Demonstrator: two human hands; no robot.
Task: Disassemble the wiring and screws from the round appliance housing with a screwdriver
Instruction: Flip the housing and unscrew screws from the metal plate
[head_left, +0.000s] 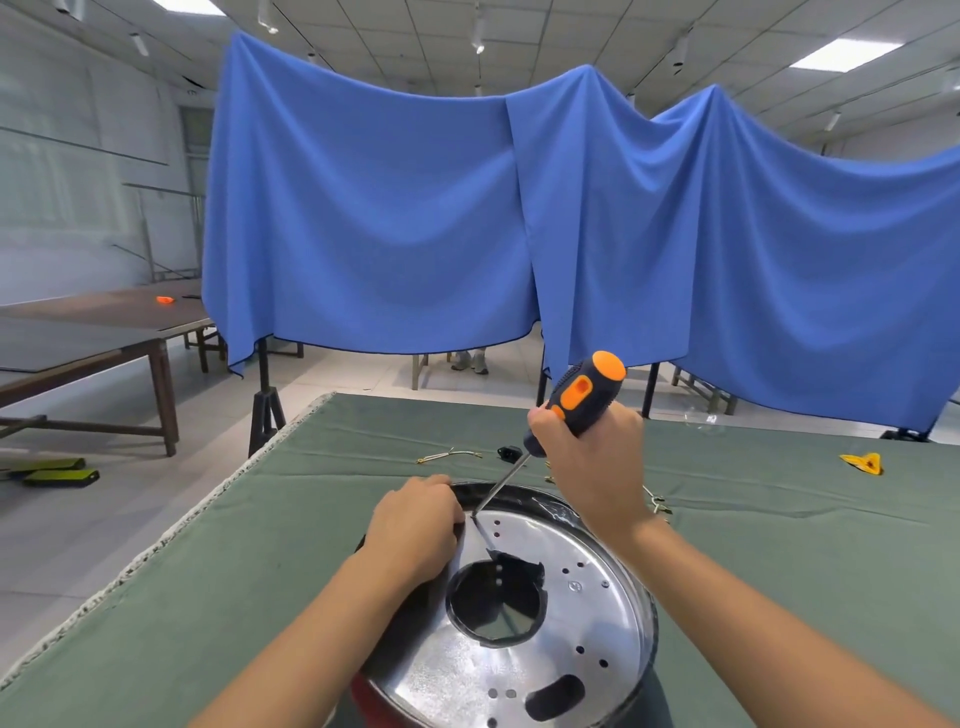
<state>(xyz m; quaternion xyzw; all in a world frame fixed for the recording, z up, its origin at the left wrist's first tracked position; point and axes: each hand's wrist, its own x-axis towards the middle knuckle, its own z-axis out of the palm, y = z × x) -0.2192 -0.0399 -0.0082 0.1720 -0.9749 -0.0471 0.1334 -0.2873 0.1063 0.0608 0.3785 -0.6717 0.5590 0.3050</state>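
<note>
We see the round appliance housing lying on the green cloth-covered table, close to us at the near edge, its flat underside turned up. That face is a shiny silver metal disc with a dark rim around it. A large round opening sits near its middle, dark inside, with a ragged black piece at the opening's upper right edge. Small holes are scattered over the disc, and an oblong slot is cut near its lower right. A bit of red shows beneath the housing at the lower left.

Our left hand rests on the housing's upper left rim, fingers curled over the edge and gripping it. Our right hand is wrapped around the black-and-orange handle of the screwdriver, which is tilted, handle up and to the right. Its thin metal shaft slants down to the left, and the tip meets the disc just beside the left hand's fingertips.

Beyond the housing, loose wires and a small black part lie on the cloth. A yellow item lies far to the right. A blue drape hangs behind the table.
</note>
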